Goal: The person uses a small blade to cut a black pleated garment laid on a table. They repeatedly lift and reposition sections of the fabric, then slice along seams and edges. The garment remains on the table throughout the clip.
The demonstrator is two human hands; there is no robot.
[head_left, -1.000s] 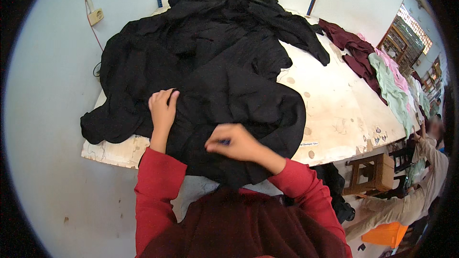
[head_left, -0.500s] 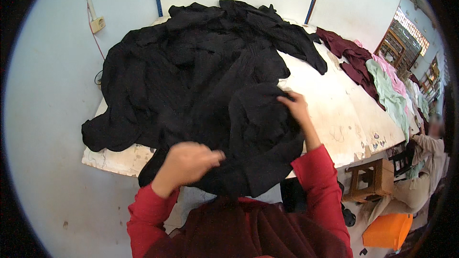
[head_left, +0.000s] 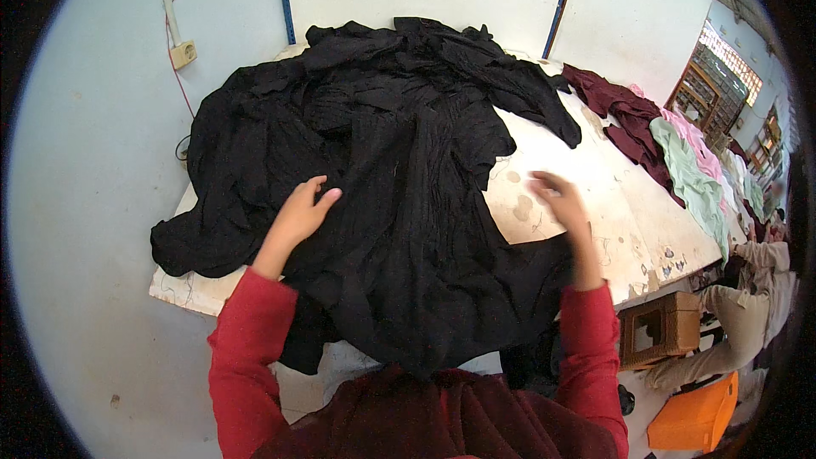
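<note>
A large heap of crinkled black cloth (head_left: 399,161) covers most of the table and hangs over its near edge toward my lap. My left hand (head_left: 304,211) is over the left part of the cloth, thumb and fingers apart, with nothing gripped. Motion blurs my right hand (head_left: 561,200), which is over the pale tabletop just right of the cloth. Its fingers look loosely bent and apart, and no cloth shows in them. How the layers lie inside the black heap is hidden.
The worn pale table (head_left: 612,195) carries maroon cloth (head_left: 625,106), light green cloth (head_left: 680,161) and pink cloth (head_left: 701,149) along its right side. A wall socket (head_left: 184,54) is at left. At right are a brown stool (head_left: 671,327), an orange container (head_left: 697,412) and a seated person (head_left: 735,314).
The bunched fold near my right hand now lies spread down the front. My right hand has let go of the cloth and moved slightly right; my left hand has moved farther forward and opened.
</note>
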